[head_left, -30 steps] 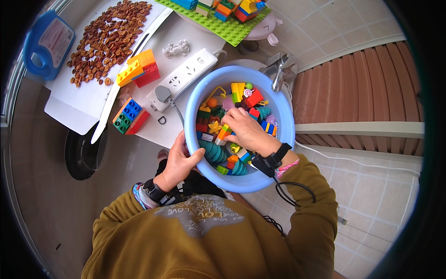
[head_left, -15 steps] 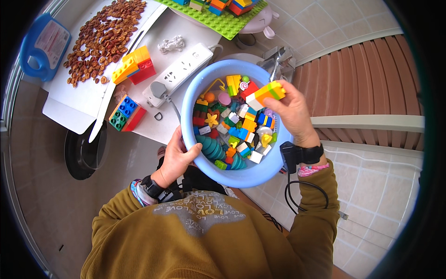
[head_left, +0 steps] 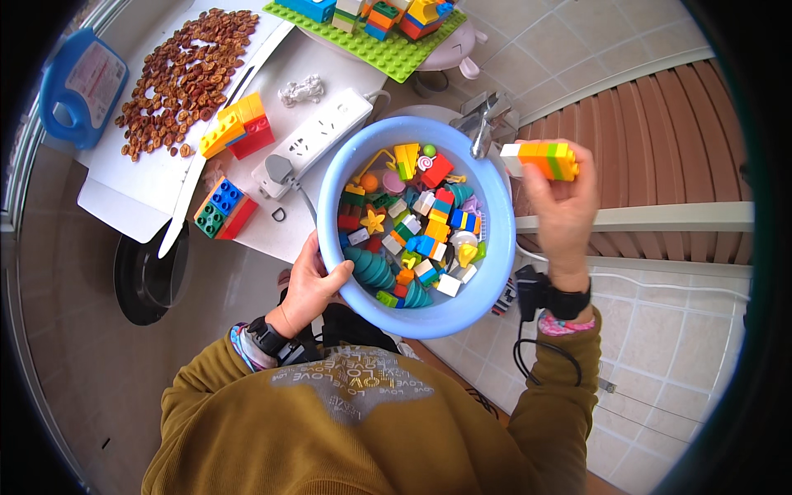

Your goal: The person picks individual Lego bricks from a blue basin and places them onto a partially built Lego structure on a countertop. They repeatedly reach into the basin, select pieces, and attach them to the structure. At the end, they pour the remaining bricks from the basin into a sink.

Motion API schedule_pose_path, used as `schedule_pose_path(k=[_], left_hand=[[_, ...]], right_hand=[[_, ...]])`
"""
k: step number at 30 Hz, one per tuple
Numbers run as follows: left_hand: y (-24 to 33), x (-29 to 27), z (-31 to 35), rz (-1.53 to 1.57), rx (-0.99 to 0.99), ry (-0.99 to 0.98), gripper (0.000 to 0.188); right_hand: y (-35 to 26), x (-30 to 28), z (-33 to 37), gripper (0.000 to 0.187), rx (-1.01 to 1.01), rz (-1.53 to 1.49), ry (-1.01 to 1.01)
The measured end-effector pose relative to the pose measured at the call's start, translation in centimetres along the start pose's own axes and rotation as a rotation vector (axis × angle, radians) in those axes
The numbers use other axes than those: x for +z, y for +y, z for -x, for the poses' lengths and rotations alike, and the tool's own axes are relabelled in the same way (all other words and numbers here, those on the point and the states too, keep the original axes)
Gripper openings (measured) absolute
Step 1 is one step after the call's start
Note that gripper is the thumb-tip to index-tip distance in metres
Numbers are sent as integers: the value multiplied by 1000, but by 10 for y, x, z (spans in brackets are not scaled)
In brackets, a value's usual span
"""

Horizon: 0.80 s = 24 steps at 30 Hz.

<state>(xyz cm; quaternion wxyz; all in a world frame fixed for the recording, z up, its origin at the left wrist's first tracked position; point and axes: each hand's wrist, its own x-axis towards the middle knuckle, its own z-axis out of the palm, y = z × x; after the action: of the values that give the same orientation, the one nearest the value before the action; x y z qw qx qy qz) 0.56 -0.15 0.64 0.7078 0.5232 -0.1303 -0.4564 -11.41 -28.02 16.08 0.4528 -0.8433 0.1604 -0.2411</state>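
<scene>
Two jobs: the blue tub (head_left: 429, 324) was clasped by the half-closed left hand (head_left: 307, 289), thumb over its rim, seemingly for steadiness; a brick stack (head_left: 541, 158) was pinched by the half-closed right hand (head_left: 568, 210), held past the rim near the tap (head_left: 485, 125), apparently for clearance.

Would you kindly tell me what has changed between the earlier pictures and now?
The right hand, earlier down among the bricks in the blue basin, has lifted out a small brick stack and carried it rightward, beyond the rim. The left hand still grips the basin's left rim; the white power strip and green baseplate stay put.
</scene>
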Motion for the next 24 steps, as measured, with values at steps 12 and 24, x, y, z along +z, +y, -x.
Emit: schedule_pose_path(k=[12,24], left_hand=[[-10,-1,1,22,13,46,70],[-10,-3,1,46,-16,39,67]], right_hand=[[6,-10,-5,31,-278,389,-50],[41,-20,-32,37,38,33,57]])
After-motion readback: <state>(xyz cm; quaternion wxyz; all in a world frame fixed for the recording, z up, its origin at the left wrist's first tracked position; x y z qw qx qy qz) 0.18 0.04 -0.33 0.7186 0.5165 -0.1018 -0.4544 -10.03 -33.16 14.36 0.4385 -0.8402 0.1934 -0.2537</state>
